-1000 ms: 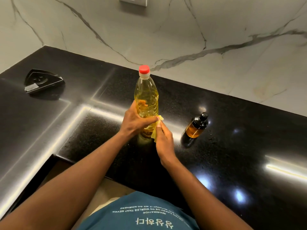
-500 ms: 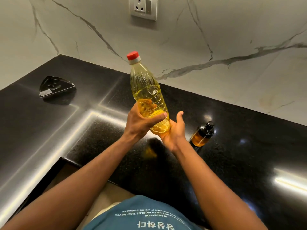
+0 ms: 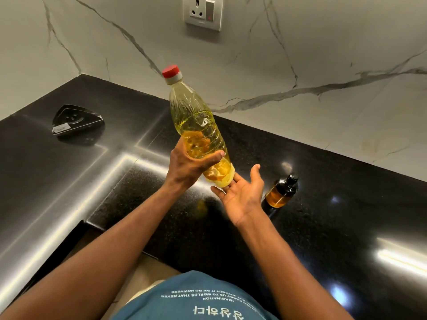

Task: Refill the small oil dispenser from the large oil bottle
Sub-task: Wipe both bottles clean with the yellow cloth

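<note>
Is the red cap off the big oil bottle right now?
No, the red cap sits on the neck of the large oil bottle that the left hand grips.

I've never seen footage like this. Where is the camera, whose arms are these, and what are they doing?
There is no machine here: a person wears a camera on the head, looking down at their own two hands. The left hand grips the large oil bottle, its red cap on, lifted and tilted above the black counter. The right hand is open beneath the bottle's base. On the counter stand the small oil dispenser, amber with a dark top, and a dark triangular holder near the corner.
</note>
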`<act>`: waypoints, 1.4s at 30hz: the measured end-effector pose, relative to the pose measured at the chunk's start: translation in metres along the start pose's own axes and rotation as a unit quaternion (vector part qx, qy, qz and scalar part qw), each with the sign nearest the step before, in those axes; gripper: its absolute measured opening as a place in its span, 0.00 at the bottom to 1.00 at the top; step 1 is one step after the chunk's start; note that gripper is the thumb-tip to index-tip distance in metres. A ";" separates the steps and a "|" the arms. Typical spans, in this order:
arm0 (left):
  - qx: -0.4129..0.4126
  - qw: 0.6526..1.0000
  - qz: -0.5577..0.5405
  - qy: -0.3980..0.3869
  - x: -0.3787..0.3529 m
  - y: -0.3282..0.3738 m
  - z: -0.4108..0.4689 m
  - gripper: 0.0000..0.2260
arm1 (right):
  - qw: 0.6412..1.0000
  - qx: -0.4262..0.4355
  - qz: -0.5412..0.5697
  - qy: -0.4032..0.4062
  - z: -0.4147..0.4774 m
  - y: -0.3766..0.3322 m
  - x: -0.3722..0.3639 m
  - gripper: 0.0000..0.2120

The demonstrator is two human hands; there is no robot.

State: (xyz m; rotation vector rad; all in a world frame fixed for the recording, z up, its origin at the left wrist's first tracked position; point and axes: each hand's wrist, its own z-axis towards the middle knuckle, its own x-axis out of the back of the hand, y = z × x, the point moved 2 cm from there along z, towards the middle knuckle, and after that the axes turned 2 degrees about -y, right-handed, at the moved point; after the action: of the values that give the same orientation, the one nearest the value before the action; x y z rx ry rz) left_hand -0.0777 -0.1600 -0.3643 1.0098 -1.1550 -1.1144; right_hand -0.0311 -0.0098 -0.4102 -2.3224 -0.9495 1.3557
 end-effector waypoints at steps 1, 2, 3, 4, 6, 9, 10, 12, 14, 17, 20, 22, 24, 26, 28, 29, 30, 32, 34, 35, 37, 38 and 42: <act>0.002 1.000 0.000 -0.007 -0.002 0.000 -0.001 0.30 | 1.000 0.006 0.008 0.005 0.001 -0.002 -0.001 0.43; 0.004 1.000 0.001 -0.014 -0.004 0.000 -0.003 0.30 | 1.000 0.010 0.015 0.007 0.002 -0.004 -0.002 0.43; 0.005 1.000 0.001 -0.018 -0.005 -0.002 -0.004 0.30 | 1.000 0.012 0.019 0.007 0.003 -0.005 -0.003 0.44; 0.005 1.000 0.003 -0.017 -0.006 -0.004 -0.006 0.30 | 1.000 0.012 0.018 0.007 0.004 -0.005 -0.004 0.44; 0.004 1.000 0.012 -0.006 -0.004 -0.008 -0.010 0.30 | 1.000 0.007 -0.013 0.009 0.006 0.001 -0.006 0.45; 0.004 1.000 0.021 0.019 0.003 -0.014 -0.010 0.31 | 0.997 0.001 -0.079 0.006 0.001 0.016 -0.010 0.44; 0.004 0.999 0.022 0.028 0.005 -0.014 -0.009 0.31 | 0.995 0.011 -0.096 0.005 -0.003 0.020 -0.011 0.43; -0.001 0.999 0.029 0.042 0.008 -0.014 -0.007 0.31 | 0.989 0.055 -0.137 0.014 -0.011 0.026 -0.014 0.39; -0.005 0.998 0.040 0.046 0.011 -0.012 -0.003 0.31 | 0.972 0.104 -0.211 0.011 -0.017 0.033 -0.019 0.36; -0.003 0.998 0.037 0.042 0.011 -0.007 0.002 0.31 | 0.918 0.172 -0.357 -0.016 -0.015 0.039 -0.028 0.44; 0.005 0.999 0.022 0.035 0.010 -0.005 0.004 0.31 | 0.860 0.251 -0.445 -0.018 0.001 0.026 -0.032 0.41; 0.009 1.000 0.010 0.025 0.009 -0.003 0.002 0.32 | 0.872 0.240 -0.426 -0.019 0.010 0.007 -0.034 0.40; 0.011 1.000 0.001 0.004 0.009 0.001 -0.001 0.31 | 0.913 0.180 -0.367 -0.016 0.019 -0.010 -0.035 0.43; 0.012 1.000 -0.018 -0.013 0.007 0.003 -0.004 0.28 | 0.960 0.079 -0.269 -0.024 0.027 -0.017 -0.034 0.46; 0.010 0.999 -0.036 -0.021 0.004 0.006 -0.005 0.26 | 0.988 0.007 -0.152 -0.037 0.029 -0.015 -0.031 0.47; 0.007 0.999 -0.040 -0.023 0.002 0.007 -0.005 0.26 | 0.995 -0.004 -0.097 -0.031 0.029 -0.011 -0.030 0.46; 0.004 0.999 -0.043 -0.025 0.001 0.008 -0.005 0.27 | 0.998 -0.008 -0.051 -0.024 0.029 -0.007 -0.029 0.45; -0.003 0.999 -0.044 -0.020 0.000 0.008 -0.005 0.27 | 1.000 -0.015 0.014 -0.006 0.029 0.001 -0.030 0.43; -0.011 0.999 -0.039 -0.012 0.000 0.006 -0.003 0.27 | 0.999 -0.025 0.047 0.007 0.027 0.006 -0.032 0.42; -0.014 0.999 -0.034 -0.009 0.000 0.004 -0.002 0.26 | 0.998 -0.031 0.060 0.014 0.025 0.007 -0.032 0.42; -0.015 1.000 -0.025 -0.001 -0.001 -0.001 0.001 0.27 | 0.997 -0.037 0.067 0.026 0.021 0.009 -0.034 0.39; -0.016 1.000 -0.017 0.003 -0.001 -0.003 0.004 0.28 | 0.997 -0.037 0.054 0.032 0.018 0.009 -0.035 0.35; -0.033 0.999 0.029 0.019 0.000 -0.008 0.020 0.32 | 0.998 -0.035 0.001 0.061 0.011 0.005 -0.044 0.18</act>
State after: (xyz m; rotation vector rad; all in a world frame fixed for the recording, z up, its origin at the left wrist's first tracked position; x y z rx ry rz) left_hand -0.0988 -0.1618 -0.3698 0.9371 -1.1040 -1.0757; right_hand -0.0533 -0.0439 -0.3894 -2.4261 -0.9723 1.1831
